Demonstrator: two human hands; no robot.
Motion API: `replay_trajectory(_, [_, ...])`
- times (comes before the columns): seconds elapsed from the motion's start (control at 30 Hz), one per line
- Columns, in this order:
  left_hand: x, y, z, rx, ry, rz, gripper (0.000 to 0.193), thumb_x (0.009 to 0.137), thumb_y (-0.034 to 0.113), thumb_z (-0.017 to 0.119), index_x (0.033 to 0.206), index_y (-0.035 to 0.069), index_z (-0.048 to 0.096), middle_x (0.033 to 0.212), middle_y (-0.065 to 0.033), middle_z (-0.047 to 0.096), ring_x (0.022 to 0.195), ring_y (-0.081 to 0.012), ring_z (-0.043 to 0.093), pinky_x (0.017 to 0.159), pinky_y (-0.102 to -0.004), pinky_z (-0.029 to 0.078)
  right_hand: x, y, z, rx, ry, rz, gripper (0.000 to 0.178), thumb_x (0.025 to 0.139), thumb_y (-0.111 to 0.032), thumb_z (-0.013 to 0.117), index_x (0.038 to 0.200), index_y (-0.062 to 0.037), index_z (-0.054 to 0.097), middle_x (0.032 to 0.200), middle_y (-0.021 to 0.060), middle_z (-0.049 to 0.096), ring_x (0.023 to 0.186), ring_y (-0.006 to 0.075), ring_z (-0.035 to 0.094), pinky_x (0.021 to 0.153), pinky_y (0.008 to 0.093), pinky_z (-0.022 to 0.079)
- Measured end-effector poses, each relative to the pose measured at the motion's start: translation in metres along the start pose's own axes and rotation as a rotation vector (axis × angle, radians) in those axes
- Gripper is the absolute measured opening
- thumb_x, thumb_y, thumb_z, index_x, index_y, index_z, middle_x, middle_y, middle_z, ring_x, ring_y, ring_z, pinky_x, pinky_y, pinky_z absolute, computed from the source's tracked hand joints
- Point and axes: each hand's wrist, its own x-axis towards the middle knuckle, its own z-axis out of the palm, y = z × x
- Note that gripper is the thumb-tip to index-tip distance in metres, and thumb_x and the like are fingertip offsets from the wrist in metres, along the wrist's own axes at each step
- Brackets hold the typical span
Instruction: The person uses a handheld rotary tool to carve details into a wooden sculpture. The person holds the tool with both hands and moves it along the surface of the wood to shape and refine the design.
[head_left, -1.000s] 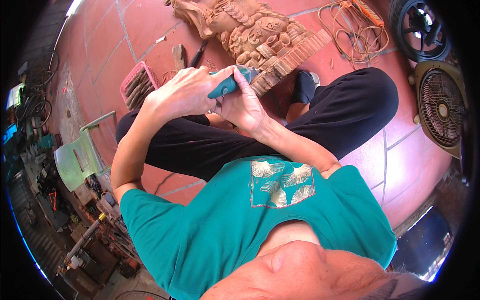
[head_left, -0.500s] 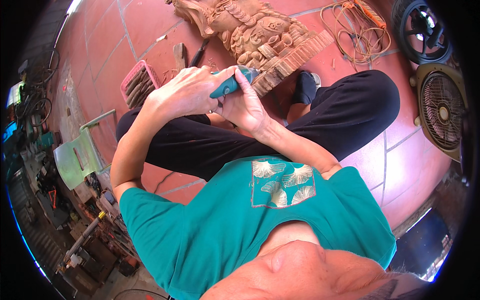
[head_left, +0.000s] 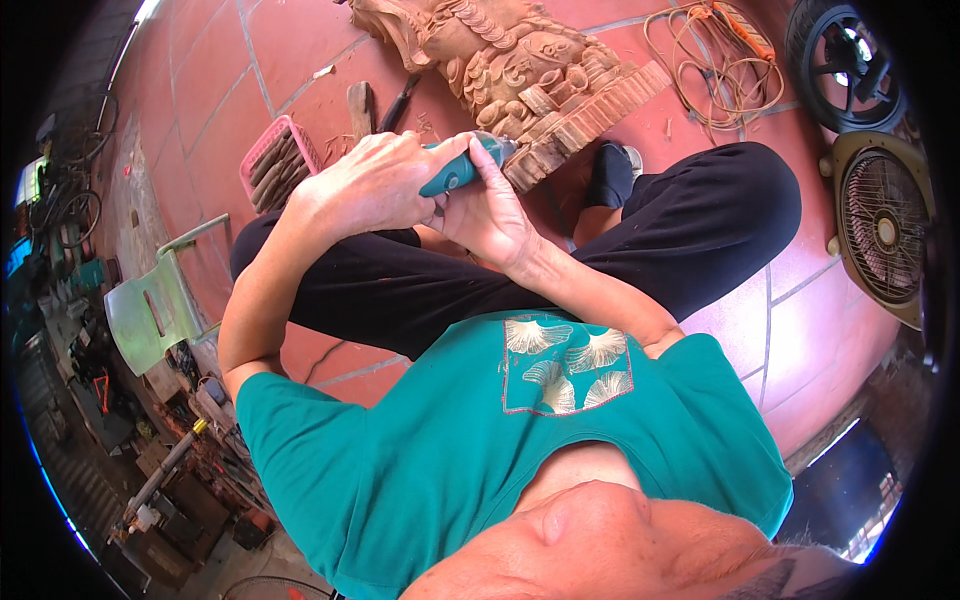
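A teal handheld rotary tool points away from me, its front end at the lower edge of a carved wooden sculpture. My left hand is closed over the tool's body from the left. From the right, my right hand grips the same tool near its front, thumb along its top and palm turned up. The sculpture lies tilted on the floor, with rounded, coin-like reliefs and a ridged base. Whether the tool's tip touches the wood is too small to make out.
Left of the sculpture lie a pink basket of chisel-like sticks, a wooden block and a dark-handled tool. At right are an orange power strip with tangled cord, a wheel and a box fan. A green chair stands left.
The surroundings shift very slightly in the picture. Both hands keep the same grip on the rotary tool, at nearly the same spot by the sculpture's base.
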Motion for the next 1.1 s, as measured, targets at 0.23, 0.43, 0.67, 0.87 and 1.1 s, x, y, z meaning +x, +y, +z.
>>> replay_trajectory(0.23, [0.0036,0.0053,-0.0085,-0.004,-0.052,-0.018,0.082,0.08,0.015,0.074,0.154,0.015,0.039,0.105,-0.0205,0.068,0.099,-0.0395,0.065,0.083,-0.0503,0.052,-0.0004,-0.0026,0.0041,0.004,0.013,0.004,0.05,0.101,-0.052,0.059,0.137,-0.0192,0.052,0.143,0.0051,0.056,0.132,0.0235,0.053,0.11,0.0519,0.042])
replay_trajectory(0.43, [0.0031,0.0049,-0.0063,-0.018,-0.029,-0.005,0.082,0.08,0.015,0.074,0.154,0.015,0.039,0.103,-0.0196,0.068,0.098,-0.0389,0.064,0.083,-0.0496,0.052,-0.0013,-0.0016,0.0061,0.001,0.033,-0.008,0.051,0.1,-0.053,0.06,0.137,-0.0186,0.053,0.143,0.0058,0.057,0.131,0.0245,0.054,0.111,0.0523,0.042])
replay_trajectory(0.67, [0.0056,0.0057,-0.0089,-0.03,-0.071,-0.011,0.084,0.079,0.017,0.077,0.153,0.015,0.039,0.101,-0.0191,0.068,0.097,-0.0389,0.064,0.084,-0.0489,0.051,-0.0005,-0.0025,0.0009,0.023,0.021,-0.008,0.053,0.1,-0.053,0.059,0.137,-0.0162,0.053,0.142,0.0076,0.057,0.129,0.0262,0.055,0.111,0.0529,0.041])
replay_trajectory(0.87, [0.0072,0.0068,-0.009,-0.031,-0.087,-0.025,0.086,0.078,0.019,0.079,0.153,0.014,0.039,0.105,-0.0192,0.068,0.099,-0.0386,0.063,0.086,-0.0481,0.051,-0.0018,-0.0023,0.0047,-0.025,0.005,-0.002,0.049,0.099,-0.054,0.062,0.133,-0.021,0.054,0.133,0.0009,0.061,0.123,0.0191,0.059,0.102,0.0472,0.046])
replay_trajectory(1.1, [0.0032,0.0074,-0.0093,-0.029,-0.08,-0.027,0.09,0.077,0.024,0.083,0.155,0.014,0.038,0.111,-0.0183,0.068,0.103,-0.0386,0.063,0.087,-0.0484,0.051,-0.0012,-0.0012,-0.0002,0.01,0.007,-0.002,0.053,0.101,-0.054,0.056,0.138,-0.0155,0.052,0.143,0.0088,0.056,0.129,0.0264,0.055,0.112,0.0523,0.04])
